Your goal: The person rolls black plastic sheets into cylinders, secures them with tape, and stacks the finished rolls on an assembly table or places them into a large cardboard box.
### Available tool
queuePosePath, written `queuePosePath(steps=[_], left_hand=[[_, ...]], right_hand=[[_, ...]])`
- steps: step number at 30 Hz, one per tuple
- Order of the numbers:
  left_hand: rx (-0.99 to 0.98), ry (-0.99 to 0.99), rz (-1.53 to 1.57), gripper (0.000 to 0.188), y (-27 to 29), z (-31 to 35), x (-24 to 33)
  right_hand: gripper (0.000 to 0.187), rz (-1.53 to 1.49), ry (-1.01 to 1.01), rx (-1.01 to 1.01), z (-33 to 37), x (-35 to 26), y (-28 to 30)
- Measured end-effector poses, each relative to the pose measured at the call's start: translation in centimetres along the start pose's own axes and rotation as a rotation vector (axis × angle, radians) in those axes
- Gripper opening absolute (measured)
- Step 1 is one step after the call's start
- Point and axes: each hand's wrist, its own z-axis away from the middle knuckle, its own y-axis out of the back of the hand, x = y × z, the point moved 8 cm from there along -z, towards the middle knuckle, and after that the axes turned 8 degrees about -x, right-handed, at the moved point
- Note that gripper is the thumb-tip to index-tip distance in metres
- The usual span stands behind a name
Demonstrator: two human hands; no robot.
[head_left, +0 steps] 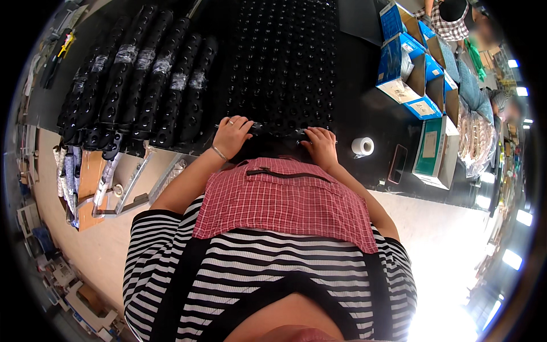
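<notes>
A black studded mat [282,62] lies spread on the black table, running away from me. At its near edge, my left hand [232,135] has its fingers curled over the left corner, closed on the mat. My right hand [321,145] grips the same edge near the right corner, with its fingers bent and its thumb tucked toward me. Between the two hands the near edge looks slightly lifted or rolled, but the dark material hides how far. Both palms are out of sight.
Several rolled black mats [145,74] bound with clear tape lie at the left. On the right are a white tape roll [363,146], a phone [397,163], blue open boxes [396,62] and a green-and-white box [436,151]. Another person [450,23] stands at far right.
</notes>
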Motion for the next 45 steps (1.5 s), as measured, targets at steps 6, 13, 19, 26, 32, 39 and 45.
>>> queuePosePath(steps=[6,13,19,26,32,39,45], left_hand=[[0.062,-0.051,0.041,0.031,-0.4,1.6,0.3],[0.072,-0.024,0.103,0.026,-0.3,1.1,-0.3],[-0.004,-0.023,0.206,0.022,-1.4,-0.1,-1.6],[-0.070,-0.073,0.198,0.020,-0.9,-0.9,-1.6],[-0.066,-0.080,0.263,0.020,-1.1,-0.7,-1.7],[-0.255,0.210,0.467,0.012,-2.1,-2.4,-3.4],[-0.239,0.286,0.499,0.017,-2.1,-2.8,-4.3]], right_hand=[[0.030,-0.136,0.045,0.089,1.7,-0.2,-0.9],[0.021,-0.126,0.039,0.038,0.6,-0.3,0.4],[0.021,-0.222,-0.017,-0.042,-0.2,1.0,-0.1],[0.021,-0.157,0.020,-0.055,-0.4,0.3,0.6],[0.020,-0.228,-0.010,-0.046,0.2,1.1,-0.6],[0.020,-0.328,-0.099,-0.169,-1.4,2.8,-1.6],[0.022,-0.505,-0.418,-0.360,-2.1,4.1,-2.7]])
